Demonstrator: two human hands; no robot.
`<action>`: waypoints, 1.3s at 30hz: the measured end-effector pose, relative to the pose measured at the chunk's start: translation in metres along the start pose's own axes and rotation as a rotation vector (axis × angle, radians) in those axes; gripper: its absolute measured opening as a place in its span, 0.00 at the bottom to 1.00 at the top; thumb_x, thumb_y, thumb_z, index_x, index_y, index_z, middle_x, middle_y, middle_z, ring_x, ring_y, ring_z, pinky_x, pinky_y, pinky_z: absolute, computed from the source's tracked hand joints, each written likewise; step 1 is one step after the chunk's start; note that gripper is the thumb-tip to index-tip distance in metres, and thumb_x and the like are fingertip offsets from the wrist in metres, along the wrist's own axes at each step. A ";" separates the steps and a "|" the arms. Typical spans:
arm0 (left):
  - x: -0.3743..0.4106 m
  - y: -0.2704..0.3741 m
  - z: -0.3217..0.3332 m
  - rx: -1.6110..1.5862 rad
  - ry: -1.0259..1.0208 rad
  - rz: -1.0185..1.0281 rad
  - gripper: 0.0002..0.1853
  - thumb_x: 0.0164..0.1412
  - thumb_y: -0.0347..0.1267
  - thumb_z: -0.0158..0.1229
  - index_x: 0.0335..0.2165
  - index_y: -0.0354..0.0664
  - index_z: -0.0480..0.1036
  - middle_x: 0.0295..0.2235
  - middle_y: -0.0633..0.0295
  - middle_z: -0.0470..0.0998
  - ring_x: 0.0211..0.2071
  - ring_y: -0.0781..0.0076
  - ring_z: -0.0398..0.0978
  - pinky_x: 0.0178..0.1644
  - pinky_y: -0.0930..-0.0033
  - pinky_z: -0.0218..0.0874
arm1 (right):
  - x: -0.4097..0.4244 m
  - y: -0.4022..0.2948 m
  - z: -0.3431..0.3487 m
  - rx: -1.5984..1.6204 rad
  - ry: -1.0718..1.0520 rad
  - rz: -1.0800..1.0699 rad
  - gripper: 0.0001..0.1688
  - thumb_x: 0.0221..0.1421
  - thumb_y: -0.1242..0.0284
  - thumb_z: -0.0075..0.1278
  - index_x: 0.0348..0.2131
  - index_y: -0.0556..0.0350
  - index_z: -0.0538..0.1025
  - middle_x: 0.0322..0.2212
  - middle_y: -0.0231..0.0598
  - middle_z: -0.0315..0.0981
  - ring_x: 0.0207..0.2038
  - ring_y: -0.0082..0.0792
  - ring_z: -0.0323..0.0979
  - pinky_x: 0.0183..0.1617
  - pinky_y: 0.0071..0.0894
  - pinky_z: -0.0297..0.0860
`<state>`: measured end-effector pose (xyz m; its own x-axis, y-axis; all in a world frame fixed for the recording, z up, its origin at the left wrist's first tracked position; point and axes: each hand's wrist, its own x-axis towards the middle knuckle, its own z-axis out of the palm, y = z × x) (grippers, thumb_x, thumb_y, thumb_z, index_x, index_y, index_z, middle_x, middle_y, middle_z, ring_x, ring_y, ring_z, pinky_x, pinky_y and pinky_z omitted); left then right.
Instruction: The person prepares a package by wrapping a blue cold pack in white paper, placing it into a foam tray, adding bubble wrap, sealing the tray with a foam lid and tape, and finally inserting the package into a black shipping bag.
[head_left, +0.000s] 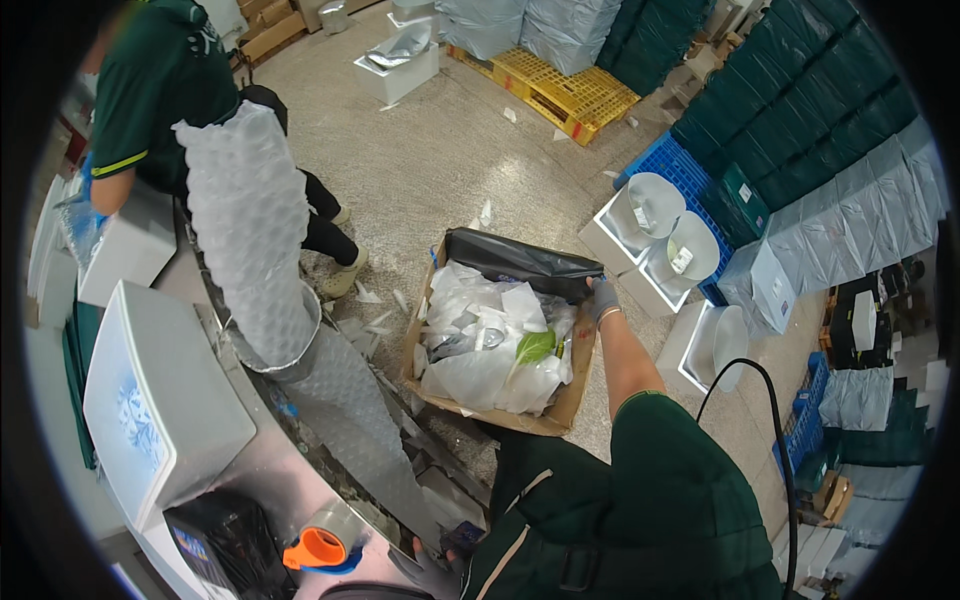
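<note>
My right hand (601, 298), in a grey glove, is at the right end of a folded black plastic sheet (517, 259) lying along the far rim of a cardboard box (568, 416). Crumpled clear and white plastic film (465, 375) and a green leaf (535, 346) lie in the box. My left hand (426, 571), also gloved, rests low by the edge of a metal table (277, 487), fingers partly hidden. Near it on the table are an orange tape dispenser (315, 549) and a black plastic-wrapped package (229, 544). Bubble wrap (247, 225) stands up beside the table.
A co-worker (165, 97) in dark green stands at the upper left, by white foam boxes (172, 405). Foam boxes with foil liners (652, 281) stand at right. Behind are a yellow pallet (566, 94), a blue pallet (667, 169) and green stacks (795, 105). A black cable (784, 450) arcs at right.
</note>
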<state>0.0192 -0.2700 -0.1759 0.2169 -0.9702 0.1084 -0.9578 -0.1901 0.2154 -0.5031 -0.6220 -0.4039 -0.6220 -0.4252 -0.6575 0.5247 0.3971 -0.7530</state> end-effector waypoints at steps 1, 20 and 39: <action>-0.005 -0.011 0.004 -0.011 -0.031 -0.009 0.23 0.62 0.48 0.54 0.52 0.52 0.72 0.57 0.34 0.64 0.57 0.30 0.63 0.58 0.39 0.60 | 0.004 -0.006 -0.004 0.011 0.000 0.004 0.07 0.56 0.66 0.54 0.35 0.44 0.74 0.26 0.33 0.72 0.25 0.33 0.68 0.27 0.39 0.65; -0.010 -0.024 0.007 -0.625 -0.321 -0.731 0.41 0.55 0.33 0.63 0.64 0.47 0.55 0.58 0.47 0.61 0.56 0.55 0.63 0.51 0.53 0.66 | 0.032 -0.004 -0.012 -0.392 -0.137 -0.157 0.10 0.49 0.68 0.63 0.24 0.53 0.77 0.21 0.30 0.72 0.23 0.27 0.69 0.32 0.30 0.70; 0.105 0.077 -0.033 -1.486 -0.430 -0.359 0.47 0.61 0.52 0.59 0.67 0.42 0.48 0.62 0.50 0.61 0.59 0.57 0.62 0.62 0.60 0.54 | -0.439 -0.184 0.053 0.624 -1.535 0.284 0.27 0.64 0.69 0.43 0.56 0.69 0.66 0.52 0.54 0.72 0.51 0.48 0.74 0.58 0.46 0.70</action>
<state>-0.0257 -0.3816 -0.1155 0.0676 -0.9265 -0.3701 0.2143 -0.3488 0.9124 -0.2958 -0.5516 0.0227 0.4323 -0.8955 0.1056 0.8810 0.3945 -0.2613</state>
